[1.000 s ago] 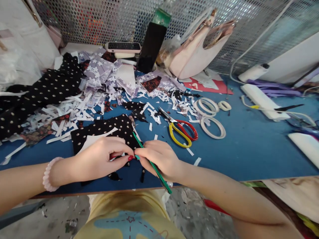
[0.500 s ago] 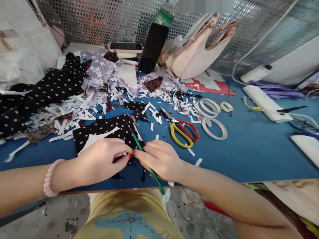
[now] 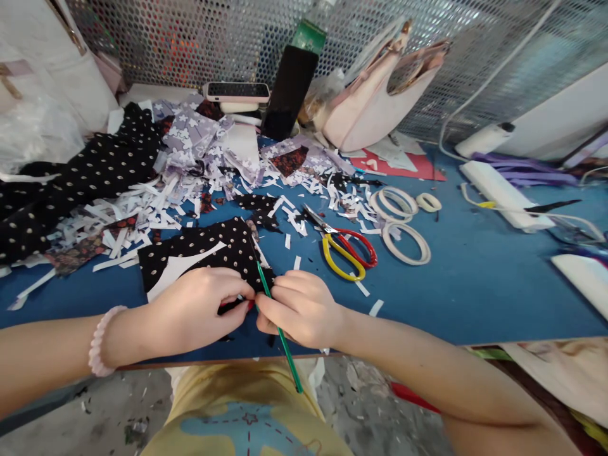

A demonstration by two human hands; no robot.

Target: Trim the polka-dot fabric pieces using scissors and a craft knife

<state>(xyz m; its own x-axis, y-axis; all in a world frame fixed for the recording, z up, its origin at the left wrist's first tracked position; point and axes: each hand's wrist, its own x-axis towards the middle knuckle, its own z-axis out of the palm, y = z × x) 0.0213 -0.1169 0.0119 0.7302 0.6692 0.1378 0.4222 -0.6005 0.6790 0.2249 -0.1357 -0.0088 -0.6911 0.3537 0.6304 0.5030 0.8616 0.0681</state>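
Note:
My left hand, with a beaded bracelet at the wrist, is closed, thumb and finger pinching the edge of a black dotted fabric. A small red spot shows at those fingertips; I cannot make out what it is. Closed as well, my right hand holds a thin green stick-like tool with a dark pointed tip, slanting up over the fabric. Both hands' fingertips meet near the table's front edge. On the fabric lies a white cut piece, partly behind my left hand.
Scissors with one yellow and one red handle lie right of the fabric. Beyond them are several tape rolls. White paper scraps and cloth pieces heap up at the left. A phone leans near a pink bag.
The green tool has swung steeper, its lower end shifting left and down. My right hand's fingers have curled slightly. My left hand stays nearly in place at the fabric edge.

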